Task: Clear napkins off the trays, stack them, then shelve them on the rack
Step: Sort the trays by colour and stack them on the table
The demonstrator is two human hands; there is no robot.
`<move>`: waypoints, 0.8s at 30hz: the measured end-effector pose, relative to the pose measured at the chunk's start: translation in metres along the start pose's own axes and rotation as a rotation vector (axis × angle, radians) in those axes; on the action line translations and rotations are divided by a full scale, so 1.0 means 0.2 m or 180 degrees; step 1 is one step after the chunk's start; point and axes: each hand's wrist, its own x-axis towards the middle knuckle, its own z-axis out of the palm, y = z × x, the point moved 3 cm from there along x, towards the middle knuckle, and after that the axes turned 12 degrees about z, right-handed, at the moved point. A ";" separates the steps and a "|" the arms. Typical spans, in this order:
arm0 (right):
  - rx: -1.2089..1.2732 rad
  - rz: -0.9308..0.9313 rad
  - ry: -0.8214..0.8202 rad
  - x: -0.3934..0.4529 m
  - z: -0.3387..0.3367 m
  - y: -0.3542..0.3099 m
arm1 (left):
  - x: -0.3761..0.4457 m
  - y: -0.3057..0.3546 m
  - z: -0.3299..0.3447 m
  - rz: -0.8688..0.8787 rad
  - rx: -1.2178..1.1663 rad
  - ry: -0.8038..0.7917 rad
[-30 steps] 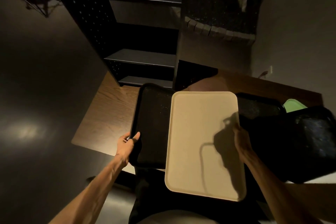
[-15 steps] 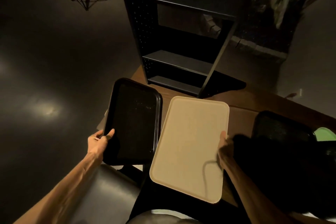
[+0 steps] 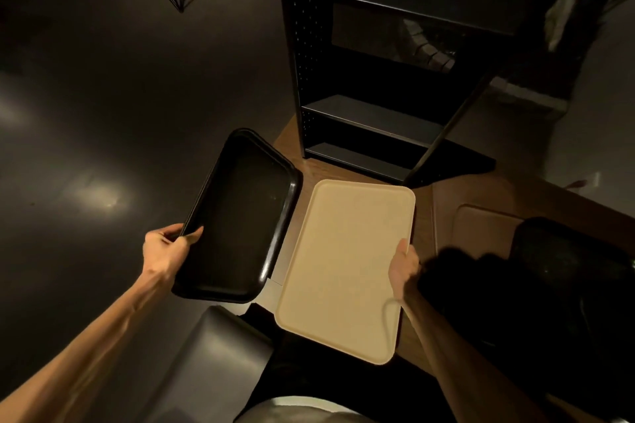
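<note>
- The floor is dark and glossy, filling the left side of the view, with soft patches of reflected light on it.
- The rack is a black open shelf unit with a perforated side panel; it stands on the far end of the tabletop and its visible shelves hold nothing.
- The tabletop is brown wood grain, running from under the rack toward the right, where deep shadow covers much of it.
- A dark tray lies on the tabletop at the right; it is too shadowed to tell what sits on it.
- The cream tray is held out flat above the near edge of the tabletop, bare of napkins, just right of the black tray and not touching it.
- The black tray is held tilted, its right edge higher, out past the left edge of the tabletop; it too carries no napkins.
- A dark rounded chair seat shows below the two trays.
- The left hand grips the near left edge of the black tray, thumb on top of the rim.
- The right hand grips the right long edge of the cream tray, fingers curled under it.
</note>
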 end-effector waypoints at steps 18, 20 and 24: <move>-0.1420 -0.0983 0.0361 -0.06 0.10 -0.03 | -0.04 0.39 -0.01 0.0341 -0.0070 -0.0916; -0.1286 -0.1328 -0.0196 -0.16 0.13 -0.09 | -0.06 0.39 0.06 0.0080 -0.0298 -0.1031; -0.0849 -0.0156 -0.1579 -0.32 0.20 -0.15 | -0.14 0.35 0.28 -0.0346 -0.0564 -0.1287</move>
